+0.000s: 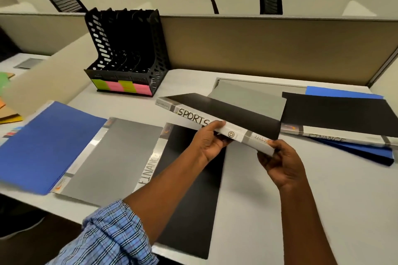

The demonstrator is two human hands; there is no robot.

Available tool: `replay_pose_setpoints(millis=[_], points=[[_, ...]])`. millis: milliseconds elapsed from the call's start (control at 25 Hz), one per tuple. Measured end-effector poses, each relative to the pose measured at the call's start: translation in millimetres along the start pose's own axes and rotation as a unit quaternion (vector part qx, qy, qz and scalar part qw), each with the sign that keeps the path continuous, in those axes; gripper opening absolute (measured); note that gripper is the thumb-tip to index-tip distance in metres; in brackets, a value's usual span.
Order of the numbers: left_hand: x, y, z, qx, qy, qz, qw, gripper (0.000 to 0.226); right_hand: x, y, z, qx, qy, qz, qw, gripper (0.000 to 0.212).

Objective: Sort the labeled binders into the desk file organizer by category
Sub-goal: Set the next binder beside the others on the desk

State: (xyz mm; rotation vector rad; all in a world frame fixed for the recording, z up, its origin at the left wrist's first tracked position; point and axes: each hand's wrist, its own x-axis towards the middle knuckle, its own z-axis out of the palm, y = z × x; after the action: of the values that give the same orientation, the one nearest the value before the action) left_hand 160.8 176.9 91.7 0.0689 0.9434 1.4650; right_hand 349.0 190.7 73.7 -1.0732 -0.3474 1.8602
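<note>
A black binder with a white spine reading SPORTS [232, 112] is held above the desk, spine toward me. My left hand [207, 139] grips the spine near its middle and my right hand [280, 161] grips its near end. A black file organizer [127, 54] with several empty slots and green and pink sticky labels stands at the back left. A grey binder marked FINANCE [112, 157] lies flat on the desk, with a blue binder [45, 144] to its left and a black binder [193, 189] under my left arm.
At the right, a black binder with a FINANCE spine [336, 114] lies on blue ones [366, 153]. A grey binder [247, 97] lies behind the held one. A beige partition [258, 49] bounds the desk at the back. Coloured folders [8, 112] lie far left.
</note>
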Motion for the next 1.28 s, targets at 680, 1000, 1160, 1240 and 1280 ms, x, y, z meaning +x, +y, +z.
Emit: replay_pose_setpoints(millis=[680, 1000, 1160, 1240, 1280], points=[[-110.6, 155.1, -188.8, 0.156, -0.063, 0.018, 0.986, 0.033, -52.2, 110.2, 89.5, -0.461, 0.146, -0.13, 0.865, 0.039], [-133.8, 249.0, -297.1, 0.17, -0.067, 0.034, 0.983, 0.017, -111.1, 230.3, 153.7, -0.485, 0.105, -0.163, 0.853, 0.017], [-128.4, 259.3, -322.7, 0.187, -0.016, 0.038, 0.981, 0.023, -121.5, 272.5, 172.8, -0.551, 0.113, -0.161, 0.811, 0.021], [-124.6, 261.0, -332.0, 0.194, 0.005, 0.034, 0.98, 0.027, -121.4, 281.2, 176.3, -0.619, 0.107, -0.142, 0.765, 0.026], [-123.5, 261.2, -335.2, 0.199, 0.01, 0.033, 0.979, 0.029, -120.4, 281.1, 176.4, -0.653, 0.101, -0.121, 0.741, 0.03]])
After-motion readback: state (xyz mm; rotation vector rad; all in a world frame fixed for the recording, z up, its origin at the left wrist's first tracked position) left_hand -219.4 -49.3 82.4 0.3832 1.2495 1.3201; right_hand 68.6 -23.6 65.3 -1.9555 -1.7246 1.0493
